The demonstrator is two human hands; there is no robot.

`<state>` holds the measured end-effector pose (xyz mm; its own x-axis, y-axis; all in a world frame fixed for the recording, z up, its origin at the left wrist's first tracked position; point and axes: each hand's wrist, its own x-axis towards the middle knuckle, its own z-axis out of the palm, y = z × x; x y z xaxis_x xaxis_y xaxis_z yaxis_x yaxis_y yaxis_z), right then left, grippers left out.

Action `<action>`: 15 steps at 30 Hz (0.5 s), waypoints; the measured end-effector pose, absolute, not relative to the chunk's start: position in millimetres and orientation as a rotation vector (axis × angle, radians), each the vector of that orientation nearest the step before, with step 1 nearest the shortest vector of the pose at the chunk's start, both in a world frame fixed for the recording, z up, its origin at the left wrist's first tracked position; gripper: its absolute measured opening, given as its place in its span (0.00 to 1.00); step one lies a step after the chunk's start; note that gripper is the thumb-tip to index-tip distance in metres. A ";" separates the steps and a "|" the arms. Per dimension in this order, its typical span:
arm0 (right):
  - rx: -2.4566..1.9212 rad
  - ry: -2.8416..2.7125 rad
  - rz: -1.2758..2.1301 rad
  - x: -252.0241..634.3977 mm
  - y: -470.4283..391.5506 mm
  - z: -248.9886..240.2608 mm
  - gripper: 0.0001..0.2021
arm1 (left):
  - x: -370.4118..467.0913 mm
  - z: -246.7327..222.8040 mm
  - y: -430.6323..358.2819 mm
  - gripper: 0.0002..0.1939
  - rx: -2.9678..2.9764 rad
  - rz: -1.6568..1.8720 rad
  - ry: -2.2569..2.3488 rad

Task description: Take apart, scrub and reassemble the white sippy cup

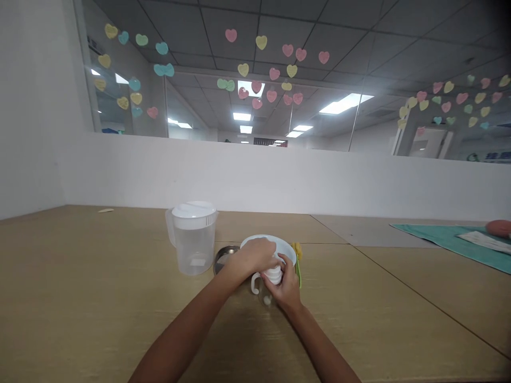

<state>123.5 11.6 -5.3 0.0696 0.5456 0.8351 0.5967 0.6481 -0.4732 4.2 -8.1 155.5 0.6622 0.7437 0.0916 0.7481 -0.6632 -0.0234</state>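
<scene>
A small clear bottle with white handles and a white screw top (268, 282) stands on the wooden table (99, 298). My right hand (285, 284) is wrapped around its body from the right. My left hand (257, 255) grips the white top from above. Right behind the hands sits a white bowl (286, 247). A clear plastic pitcher with a white lid (194, 236) stands to the left, and a small round metal dish (223, 256) lies between the pitcher and the bowl.
A yellow and green item (297, 260) pokes out at the bowl's right edge. A teal cloth (451, 236) with a white sheet and an orange object (499, 227) lies far right. A low white wall (279, 178) backs the table.
</scene>
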 end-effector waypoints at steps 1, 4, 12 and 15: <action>-0.994 -1.562 -0.079 123.2 12.5 -6.3 0.27 | 5.1 154.0 -6.9 0.16 -2.786 -0.199 -1.272; -1.033 -1.538 -0.135 122.9 14.5 -8.0 0.26 | 3.8 151.6 -3.1 0.17 -2.794 -0.331 -1.277; -1.025 -1.549 -0.077 122.2 11.5 -5.9 0.29 | -8.1 153.9 6.0 0.09 -2.898 -0.325 -1.198; -1.006 -1.551 -0.105 122.3 12.2 -6.4 0.29 | -5.8 152.4 7.4 0.08 -2.902 -0.381 -1.171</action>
<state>122.3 12.2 -6.4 0.0996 0.5270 0.8440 0.6355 0.6190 -0.4615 -5.8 7.4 152.4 0.6948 0.6853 0.2184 0.6825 -0.7239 0.1004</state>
